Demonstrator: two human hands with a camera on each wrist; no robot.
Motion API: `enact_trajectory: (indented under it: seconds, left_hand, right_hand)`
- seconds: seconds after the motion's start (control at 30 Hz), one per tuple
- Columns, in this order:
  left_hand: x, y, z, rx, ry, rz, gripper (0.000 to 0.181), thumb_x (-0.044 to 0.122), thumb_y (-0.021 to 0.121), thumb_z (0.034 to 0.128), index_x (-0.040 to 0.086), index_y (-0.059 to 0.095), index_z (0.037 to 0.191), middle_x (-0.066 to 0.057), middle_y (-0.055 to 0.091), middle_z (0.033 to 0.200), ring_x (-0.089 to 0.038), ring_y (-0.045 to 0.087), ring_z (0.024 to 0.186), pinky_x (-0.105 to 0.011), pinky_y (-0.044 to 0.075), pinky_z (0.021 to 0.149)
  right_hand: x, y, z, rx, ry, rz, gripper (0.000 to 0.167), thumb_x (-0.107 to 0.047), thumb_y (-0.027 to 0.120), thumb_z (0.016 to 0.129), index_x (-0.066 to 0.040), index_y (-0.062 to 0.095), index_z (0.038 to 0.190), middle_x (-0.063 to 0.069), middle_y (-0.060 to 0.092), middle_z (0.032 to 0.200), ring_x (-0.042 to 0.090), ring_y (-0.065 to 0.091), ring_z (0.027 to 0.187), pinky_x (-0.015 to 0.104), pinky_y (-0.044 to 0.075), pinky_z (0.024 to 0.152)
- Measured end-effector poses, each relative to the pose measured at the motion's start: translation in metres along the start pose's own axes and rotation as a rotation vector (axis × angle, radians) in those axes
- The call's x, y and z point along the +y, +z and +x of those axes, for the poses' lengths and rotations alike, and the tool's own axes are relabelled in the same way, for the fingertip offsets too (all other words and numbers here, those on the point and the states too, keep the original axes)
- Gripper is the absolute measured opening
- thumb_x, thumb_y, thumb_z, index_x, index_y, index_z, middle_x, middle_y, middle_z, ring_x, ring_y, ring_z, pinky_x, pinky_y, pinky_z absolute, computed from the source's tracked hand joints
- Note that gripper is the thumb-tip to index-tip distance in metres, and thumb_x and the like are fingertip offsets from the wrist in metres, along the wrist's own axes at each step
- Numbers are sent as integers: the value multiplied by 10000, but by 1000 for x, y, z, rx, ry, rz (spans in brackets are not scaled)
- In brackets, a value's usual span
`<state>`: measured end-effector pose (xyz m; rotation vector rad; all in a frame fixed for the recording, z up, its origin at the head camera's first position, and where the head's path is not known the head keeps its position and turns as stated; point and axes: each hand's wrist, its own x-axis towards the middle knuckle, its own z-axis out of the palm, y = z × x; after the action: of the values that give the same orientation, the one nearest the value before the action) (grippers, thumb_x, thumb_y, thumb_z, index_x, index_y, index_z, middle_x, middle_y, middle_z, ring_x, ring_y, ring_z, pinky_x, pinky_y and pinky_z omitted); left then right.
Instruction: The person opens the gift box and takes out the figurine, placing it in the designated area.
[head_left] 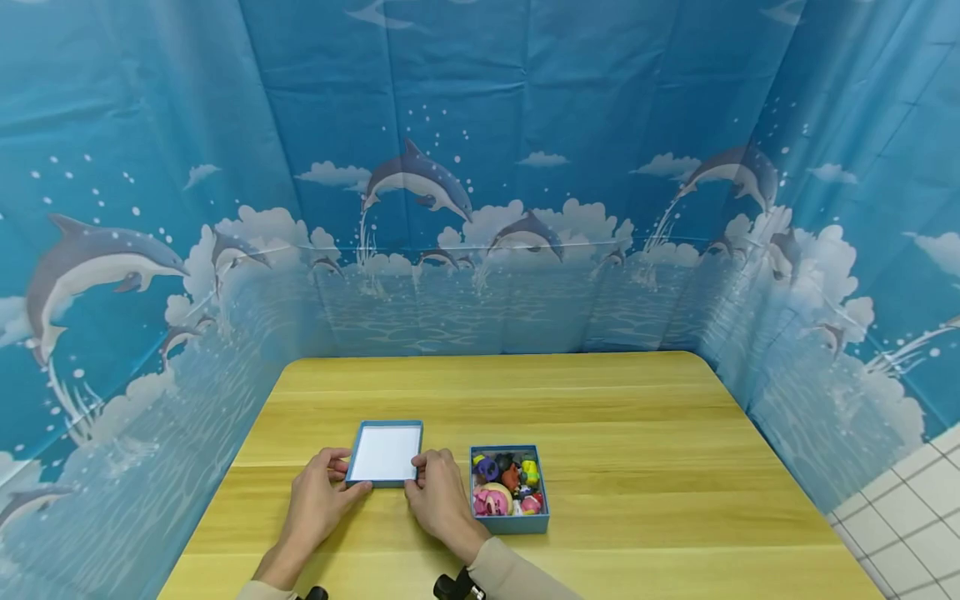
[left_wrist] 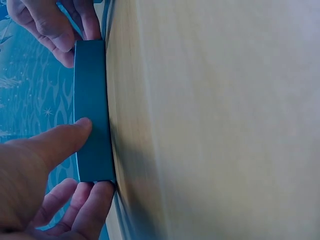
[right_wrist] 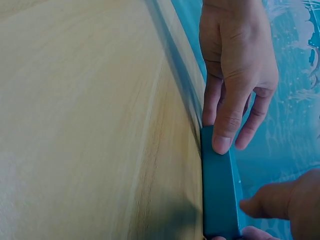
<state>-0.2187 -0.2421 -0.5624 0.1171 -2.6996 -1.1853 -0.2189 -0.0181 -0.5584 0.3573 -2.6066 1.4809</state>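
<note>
A shallow blue box lid (head_left: pixel 386 454) with a white inside lies open side up on the table. My left hand (head_left: pixel 317 498) grips its near left corner, the thumb on the front wall and the fingers along the left side. At the near right corner my right hand (head_left: pixel 442 500) holds the lid between thumb and fingers. In the left wrist view the front wall of the lid (left_wrist: pixel 92 100) runs between both hands. Just right of my right hand stands a blue box (head_left: pixel 512 524) filled with several small colourful toy figures (head_left: pixel 492 500).
The yellow wood-grain table (head_left: pixel 637 467) has rounded far corners. A blue curtain (head_left: pixel 487 317) printed with dolphins surrounds its back and sides. White floor tiles (head_left: pixel 907 508) show past the table at the right.
</note>
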Motion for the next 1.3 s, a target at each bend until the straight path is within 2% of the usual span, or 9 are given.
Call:
enact_trajectory:
  seconds: [0.2, 0.33, 0.47, 0.67, 0.83, 1.03, 1.3]
  left_hand:
    - [1, 1, -1, -8, 9, 13, 638, 65, 1027, 891, -59, 706, 1428, -278, 729, 1301, -387, 792, 1155, -338, 718, 899]
    - [1, 1, -4, -15, 10, 26, 692, 72, 1025, 898, -61, 673, 1479, -334, 644, 1398, -453, 790, 1220, -380, 720, 941]
    - [3, 1, -6, 3, 30, 85, 753, 128, 1047, 883, -34, 669, 1513, -354, 595, 1473, -453, 761, 1227, -510, 698, 987]
    - [8, 1, -8, 27, 75, 134, 765, 145, 1046, 890, -10, 664, 1534, -349, 545, 1585, -490, 683, 1338, -657, 625, 1077]
    - [18, 1, -9, 33, 136, 103, 718, 149, 1028, 915, 37, 677, 1531, -309, 546, 1601, -504, 662, 1400, -685, 602, 1145]
    - [30, 4, -11, 38, 188, 74, 668, 166, 1020, 929, 83, 701, 1510, -254, 582, 1577, -489, 662, 1424, -695, 578, 1191]
    - [42, 15, -14, 41, 300, 31, 631, 181, 1017, 935, 104, 724, 1489, -186, 635, 1534, -438, 715, 1342, -660, 631, 1115]
  right_hand:
    - [-3, -4, -1, -45, 43, -12, 300, -115, 843, 1044, 45, 775, 1288, 97, 663, 1080, 98, 560, 914, 263, 521, 775]
    - [-8, -9, -1, -67, 71, -10, 413, -189, 820, 1076, 34, 743, 1414, 163, 685, 1256, 173, 659, 1028, 306, 585, 828]
    - [-16, -17, -1, -71, 56, 0, 451, -186, 806, 1086, 40, 714, 1465, 223, 658, 1379, 274, 713, 1128, 375, 634, 899]
    - [-25, -30, -5, -80, 15, 9, 428, -189, 803, 1087, 18, 732, 1455, 207, 662, 1421, 392, 743, 1275, 493, 678, 1040]
    - [-31, -42, -7, -79, -43, -4, 361, -164, 796, 1092, 0, 766, 1412, 201, 679, 1389, 383, 724, 1260, 473, 668, 1056]
    - [-36, -55, -6, -67, -91, -46, 295, -170, 791, 1102, -50, 808, 1371, 132, 717, 1362, 341, 729, 1244, 437, 673, 1061]
    - [-35, -70, -5, -80, -141, -120, 268, -173, 772, 1119, -84, 821, 1367, 90, 747, 1298, 337, 732, 1231, 449, 652, 1013]
